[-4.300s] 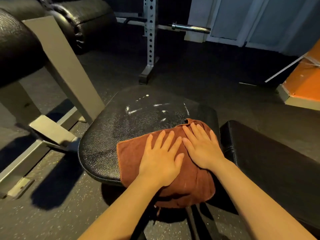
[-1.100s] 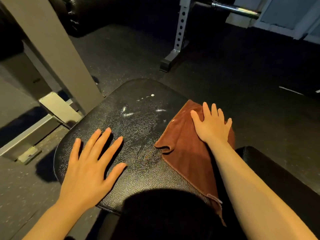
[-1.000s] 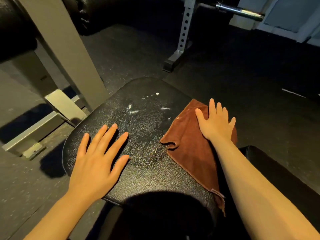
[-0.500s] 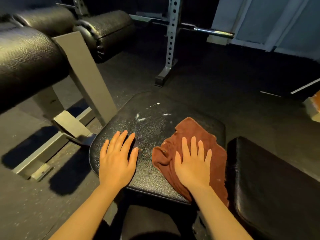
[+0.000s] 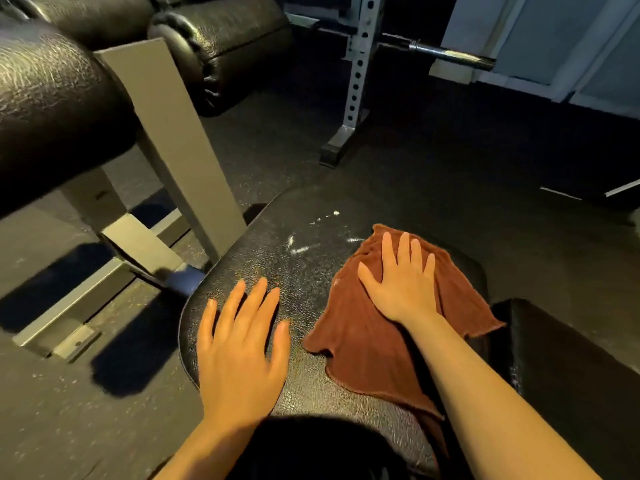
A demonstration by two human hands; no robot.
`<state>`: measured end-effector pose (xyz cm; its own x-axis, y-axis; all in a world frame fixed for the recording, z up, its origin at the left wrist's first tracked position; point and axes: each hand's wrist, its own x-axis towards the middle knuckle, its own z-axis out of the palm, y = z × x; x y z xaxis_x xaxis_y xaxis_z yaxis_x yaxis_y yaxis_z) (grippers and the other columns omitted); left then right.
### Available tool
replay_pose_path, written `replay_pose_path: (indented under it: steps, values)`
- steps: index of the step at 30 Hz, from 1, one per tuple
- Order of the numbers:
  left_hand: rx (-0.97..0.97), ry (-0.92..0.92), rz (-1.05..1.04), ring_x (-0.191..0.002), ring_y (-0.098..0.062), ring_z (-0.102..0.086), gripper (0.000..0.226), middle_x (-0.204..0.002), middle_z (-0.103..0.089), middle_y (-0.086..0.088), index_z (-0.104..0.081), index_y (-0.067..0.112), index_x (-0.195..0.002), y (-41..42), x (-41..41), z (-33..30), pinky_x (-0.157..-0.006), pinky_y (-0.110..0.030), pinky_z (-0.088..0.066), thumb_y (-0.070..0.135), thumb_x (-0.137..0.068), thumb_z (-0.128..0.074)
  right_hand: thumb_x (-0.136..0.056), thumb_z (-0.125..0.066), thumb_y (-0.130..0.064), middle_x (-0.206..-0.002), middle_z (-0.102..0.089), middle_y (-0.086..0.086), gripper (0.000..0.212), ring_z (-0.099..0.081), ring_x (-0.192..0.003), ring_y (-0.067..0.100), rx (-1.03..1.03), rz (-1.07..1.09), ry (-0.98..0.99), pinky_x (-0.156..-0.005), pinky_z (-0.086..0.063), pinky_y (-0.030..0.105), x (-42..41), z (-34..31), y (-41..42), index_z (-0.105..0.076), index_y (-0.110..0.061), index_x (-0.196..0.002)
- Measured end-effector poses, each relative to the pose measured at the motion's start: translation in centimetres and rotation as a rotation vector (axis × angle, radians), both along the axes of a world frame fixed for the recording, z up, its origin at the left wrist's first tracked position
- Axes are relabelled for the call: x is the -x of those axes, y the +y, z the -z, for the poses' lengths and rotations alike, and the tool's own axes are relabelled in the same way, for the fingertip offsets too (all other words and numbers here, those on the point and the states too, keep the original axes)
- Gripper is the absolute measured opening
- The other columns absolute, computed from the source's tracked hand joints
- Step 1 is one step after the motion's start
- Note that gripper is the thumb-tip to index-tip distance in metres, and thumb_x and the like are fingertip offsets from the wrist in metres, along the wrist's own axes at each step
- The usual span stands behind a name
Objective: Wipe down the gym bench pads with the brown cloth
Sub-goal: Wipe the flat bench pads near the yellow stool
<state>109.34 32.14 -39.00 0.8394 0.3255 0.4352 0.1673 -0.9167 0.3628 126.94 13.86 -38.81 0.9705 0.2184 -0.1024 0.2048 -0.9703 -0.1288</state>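
Observation:
The black seat pad (image 5: 277, 258) of the bench fills the middle of the view, with white scuff marks near its far edge. A brown cloth (image 5: 363, 334) lies spread over the pad's right half and hangs off its near right corner. My right hand (image 5: 401, 282) presses flat on the far part of the cloth, fingers straight and spread. My left hand (image 5: 239, 351) rests flat on the bare pad at its left side, apart from the cloth. A second black pad (image 5: 568, 368) adjoins on the right.
A grey steel frame (image 5: 180, 161) with thick black roller pads (image 5: 52, 109) stands close on the left. A perforated rack upright (image 5: 356, 81) and a barbell end (image 5: 450, 58) stand beyond the bench. Dark rubber flooring (image 5: 450, 161) surrounds everything.
My right hand has pushed the cloth forward toward the white marks and the cloth has flattened out. The left hand stays flat on the pad. The view has moved closer.

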Motion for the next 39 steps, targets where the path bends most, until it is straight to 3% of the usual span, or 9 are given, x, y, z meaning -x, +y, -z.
replay_pose_path:
  steps: [6,10,15,20,24,28,32,37,39]
  values:
    - [0.003,-0.035,-0.016,-0.139,-0.016,-0.040,0.044,-0.139,-0.058,0.008,-0.068,0.023,-0.127,0.0,-0.2,0.4,-0.121,-0.033,-0.011,0.037,-0.094,-0.042,-0.097,-0.022,-0.064,-0.167,0.004,0.010,0.077,0.004,-0.153,0.027,0.003,-0.272,-0.049,-0.123,0.002,0.050,-9.0,-0.2,4.6,0.000,-0.025,-0.159]
    - [-0.021,-0.013,-0.036,-0.139,-0.017,-0.042,0.045,-0.138,-0.060,0.007,-0.068,0.023,-0.127,0.2,-0.4,0.6,-0.119,-0.037,-0.016,0.038,-0.093,-0.043,-0.099,-0.024,-0.064,-0.167,0.003,0.008,0.076,0.002,-0.153,0.025,0.002,-0.292,-0.021,-0.123,0.001,0.049,-10.8,-0.4,5.7,-0.002,-0.024,-0.159]
    - [-0.013,-0.043,-0.040,-0.137,-0.021,-0.045,0.045,-0.138,-0.060,0.003,-0.068,0.020,-0.128,0.3,-0.2,0.4,-0.118,-0.037,-0.019,0.039,-0.095,-0.044,-0.102,-0.022,-0.053,-0.166,0.001,0.012,0.070,0.002,-0.153,0.026,-0.020,-0.256,-0.049,-0.123,0.003,0.048,-6.2,-0.4,5.0,-0.004,-0.017,-0.159]
    - [-0.012,-0.002,-0.060,-0.133,-0.026,-0.051,0.047,-0.136,-0.062,-0.004,-0.068,0.016,-0.127,0.2,-0.1,0.2,-0.113,-0.042,-0.024,0.038,-0.095,-0.041,-0.103,-0.018,-0.051,-0.166,0.007,0.011,0.064,0.008,-0.153,0.026,-0.028,-0.273,-0.012,-0.122,0.004,0.047,0.7,0.3,2.8,0.000,-0.025,-0.159]
    - [-0.011,0.037,-0.060,-0.130,-0.028,-0.054,0.049,-0.135,-0.063,-0.006,-0.068,0.014,-0.126,0.2,0.0,0.0,-0.111,-0.043,-0.027,0.038,-0.095,-0.040,-0.077,0.012,-0.061,-0.166,0.010,0.007,0.088,0.011,-0.153,0.024,-0.039,-0.290,0.005,-0.122,0.006,0.045,6.3,0.2,1.0,0.005,-0.028,-0.158]
    - [-0.006,0.070,-0.052,-0.130,-0.028,-0.054,0.050,-0.135,-0.063,-0.006,-0.069,0.014,-0.126,0.0,0.1,0.1,-0.111,-0.043,-0.027,0.040,-0.096,-0.038,-0.077,0.013,-0.061,-0.165,0.015,0.001,0.073,0.015,-0.152,0.022,-0.061,-0.302,-0.002,-0.120,0.012,0.040,10.0,0.5,-1.3,0.024,-0.039,-0.146]
    - [-0.031,0.060,-0.038,-0.132,-0.027,-0.052,0.050,-0.134,-0.064,-0.004,-0.070,0.016,-0.124,0.2,0.0,0.2,-0.112,-0.042,-0.026,0.042,-0.098,-0.036,-0.077,0.013,-0.065,-0.163,0.018,-0.003,0.075,0.016,-0.152,0.022,-0.064,-0.259,-0.027,-0.117,0.017,0.047,10.0,0.4,-1.4,0.022,-0.038,-0.145]
    - [-0.058,0.039,-0.015,-0.135,-0.025,-0.049,0.049,-0.135,-0.063,-0.002,-0.070,0.017,-0.124,0.1,-0.2,0.5,-0.113,-0.043,-0.027,0.042,-0.099,-0.037,-0.068,0.023,-0.084,-0.166,0.013,-0.002,0.097,0.017,-0.152,0.020,-0.069,-0.220,-0.015,-0.117,0.017,0.051,6.1,0.4,-1.0,0.009,-0.042,-0.155]
    - [-0.053,0.011,-0.014,-0.134,-0.023,-0.050,0.046,-0.133,-0.064,-0.001,-0.071,0.017,-0.123,0.0,-0.1,0.5,-0.112,-0.042,-0.029,0.040,-0.098,-0.040,-0.071,0.016,-0.084,-0.166,0.011,-0.001,0.096,0.015,-0.152,0.020,-0.059,-0.209,-0.019,-0.119,0.014,0.051,3.6,0.3,-0.4,0.005,-0.041,-0.156]
